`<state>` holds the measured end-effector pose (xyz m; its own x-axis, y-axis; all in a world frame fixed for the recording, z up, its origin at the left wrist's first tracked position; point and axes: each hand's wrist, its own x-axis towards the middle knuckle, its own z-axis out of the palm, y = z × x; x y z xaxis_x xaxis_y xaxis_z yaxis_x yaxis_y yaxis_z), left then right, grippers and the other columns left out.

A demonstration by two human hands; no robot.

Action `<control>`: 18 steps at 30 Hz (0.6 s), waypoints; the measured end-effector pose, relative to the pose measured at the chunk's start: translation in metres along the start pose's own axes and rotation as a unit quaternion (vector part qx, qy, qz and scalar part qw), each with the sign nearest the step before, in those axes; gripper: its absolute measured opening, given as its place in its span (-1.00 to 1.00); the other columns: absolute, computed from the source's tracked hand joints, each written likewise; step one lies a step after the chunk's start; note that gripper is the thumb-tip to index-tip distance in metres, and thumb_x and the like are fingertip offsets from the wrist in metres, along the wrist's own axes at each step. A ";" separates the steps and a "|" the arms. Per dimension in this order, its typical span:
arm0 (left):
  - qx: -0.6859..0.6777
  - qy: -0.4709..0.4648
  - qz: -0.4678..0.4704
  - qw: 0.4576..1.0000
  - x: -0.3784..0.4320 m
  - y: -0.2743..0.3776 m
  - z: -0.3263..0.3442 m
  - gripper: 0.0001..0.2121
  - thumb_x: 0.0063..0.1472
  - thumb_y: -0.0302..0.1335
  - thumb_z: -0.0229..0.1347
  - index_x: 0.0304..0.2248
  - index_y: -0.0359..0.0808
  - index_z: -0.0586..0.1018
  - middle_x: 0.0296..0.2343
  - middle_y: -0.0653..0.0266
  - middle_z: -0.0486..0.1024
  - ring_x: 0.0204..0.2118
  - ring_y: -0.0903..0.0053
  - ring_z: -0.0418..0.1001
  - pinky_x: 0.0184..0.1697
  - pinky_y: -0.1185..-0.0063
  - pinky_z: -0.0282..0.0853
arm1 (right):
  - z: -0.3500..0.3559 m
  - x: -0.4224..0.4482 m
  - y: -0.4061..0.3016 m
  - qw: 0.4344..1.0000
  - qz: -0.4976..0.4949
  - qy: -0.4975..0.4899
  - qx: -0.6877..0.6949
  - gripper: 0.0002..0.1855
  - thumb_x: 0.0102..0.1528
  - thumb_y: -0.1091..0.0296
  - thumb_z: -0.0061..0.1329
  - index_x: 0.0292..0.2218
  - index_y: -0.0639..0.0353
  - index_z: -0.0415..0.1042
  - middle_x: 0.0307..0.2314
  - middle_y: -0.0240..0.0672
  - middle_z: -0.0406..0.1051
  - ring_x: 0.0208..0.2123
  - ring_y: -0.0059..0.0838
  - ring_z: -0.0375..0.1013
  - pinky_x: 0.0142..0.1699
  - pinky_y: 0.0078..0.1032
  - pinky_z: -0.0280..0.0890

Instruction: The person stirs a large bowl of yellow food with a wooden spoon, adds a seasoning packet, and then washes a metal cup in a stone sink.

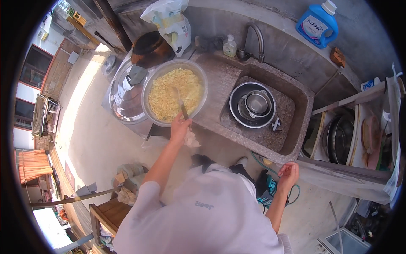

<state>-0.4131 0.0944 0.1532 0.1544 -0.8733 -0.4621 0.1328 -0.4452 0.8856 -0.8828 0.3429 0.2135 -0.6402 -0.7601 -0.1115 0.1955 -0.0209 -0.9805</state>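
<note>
My left hand (180, 128) grips the dark handle of a metal spoon (183, 111). The spoon's head is partly sunk in a yellow, finely chopped food mix (171, 92), which fills much of a large pale basin (204, 77) on the counter. Just below that hand is a crumpled pale cloth or plastic (192, 139); whether the hand holds it I cannot tell. Near the front right corner of the stone sink (298, 139), my right hand (288, 174) is empty, its fingers loosely bent.
Nested metal bowls (252, 104) rest in the sink below a curved faucet (261, 43). Left of the basin lies a large metal lid (122, 101), with a dark pot (152, 50) behind. A soap bottle (229, 47), a plastic bag (173, 25) and a blue detergent jug (317, 27) stand along the wall.
</note>
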 end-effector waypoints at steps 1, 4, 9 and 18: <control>0.003 -0.004 -0.002 1.000 0.008 0.004 -0.008 -0.17 0.34 -0.55 0.33 0.48 -0.46 0.17 -0.37 0.29 0.57 -0.49 0.58 0.53 -0.43 0.55 0.49 | 0.066 -0.004 0.024 0.991 0.058 -0.111 -0.039 -0.54 0.57 0.05 -0.15 -0.13 0.30 0.56 -0.46 -0.33 0.49 -0.50 -0.54 0.46 -0.37 -0.56 0.38; -0.007 -0.060 -0.025 0.998 0.021 0.025 -0.042 -0.09 0.35 -0.55 0.33 0.52 -0.48 0.04 -0.34 0.29 0.56 -0.41 0.62 0.53 -0.41 0.58 0.48 | 0.259 -0.011 0.083 0.935 0.185 -0.291 -0.085 -0.42 0.60 -0.05 -0.23 0.09 0.34 0.58 -0.24 -0.21 0.65 -0.25 -0.46 0.63 -0.09 -0.45 0.54; -0.036 -0.154 -0.045 0.986 0.064 0.042 -0.118 -0.12 0.39 -0.54 0.30 0.53 -0.46 0.05 -0.27 0.26 0.61 -0.39 0.63 0.54 -0.36 0.60 0.47 | 0.492 -0.027 0.166 0.886 0.307 -0.320 -0.135 -0.41 0.53 -0.13 -0.09 0.07 0.32 0.57 -0.25 -0.22 0.66 -0.30 -0.42 0.64 -0.15 -0.45 0.57; 0.057 -0.103 -0.006 0.993 0.131 0.064 -0.292 -0.77 0.42 -0.53 0.26 0.01 -0.42 0.67 -0.38 0.34 0.66 -0.36 0.72 0.57 -0.27 0.68 0.40 | 0.606 -0.033 0.190 0.845 0.430 -0.284 -0.143 -0.59 0.54 0.05 -0.06 0.01 0.30 0.47 -0.48 -0.25 0.59 -0.71 -0.58 0.35 -0.65 -0.52 0.13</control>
<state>-0.0982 0.0090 0.1355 -0.0521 -0.8844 -0.4638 0.0196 -0.4653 0.8850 -0.3743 -0.0294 0.1293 0.1220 -0.6051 -0.7868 0.1674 0.7939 -0.5846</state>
